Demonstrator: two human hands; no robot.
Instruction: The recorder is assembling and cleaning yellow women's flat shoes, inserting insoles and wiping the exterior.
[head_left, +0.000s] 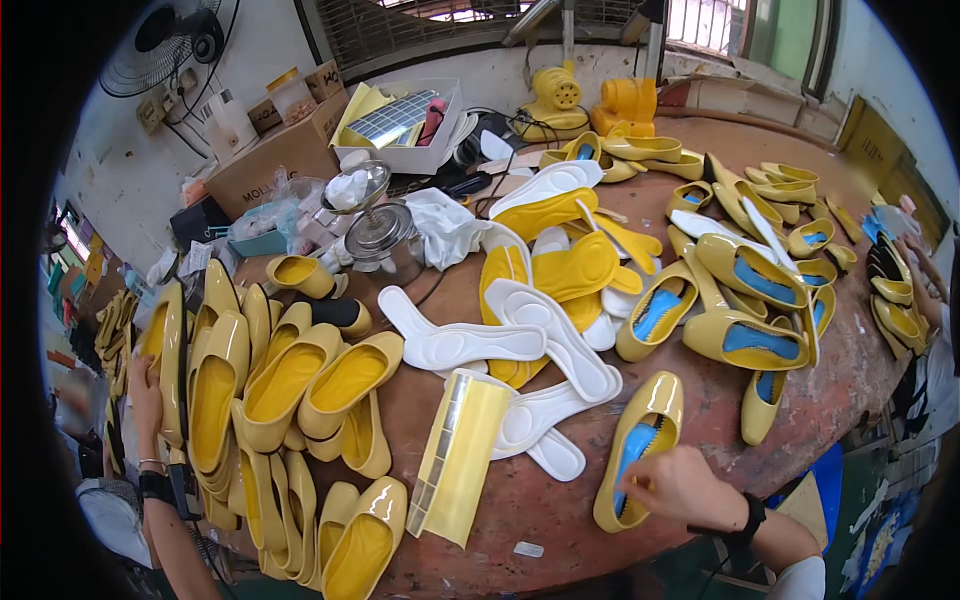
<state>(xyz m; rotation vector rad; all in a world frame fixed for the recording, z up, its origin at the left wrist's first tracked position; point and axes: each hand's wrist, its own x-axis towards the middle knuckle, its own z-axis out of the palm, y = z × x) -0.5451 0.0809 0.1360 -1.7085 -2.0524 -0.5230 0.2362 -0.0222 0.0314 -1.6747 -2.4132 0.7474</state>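
At the far left, my left hand grips a glossy yellow shoe that stands on edge beside a pile of yellow shoes with yellow insoles. My right hand is over the heel end of another yellow shoe near the table's front. Its fingers are pinched together at the opening, next to the blue piece inside; whatever they hold is hidden. Between the hands lie white insoles, yellow insoles and a pale yellow sheet with a strip of labels.
More yellow shoes with blue inside cover the table's right. Behind are a metal pot, white cloth, a white box and yellow blower-like machines. Another person's hand is near shoes at the right edge.
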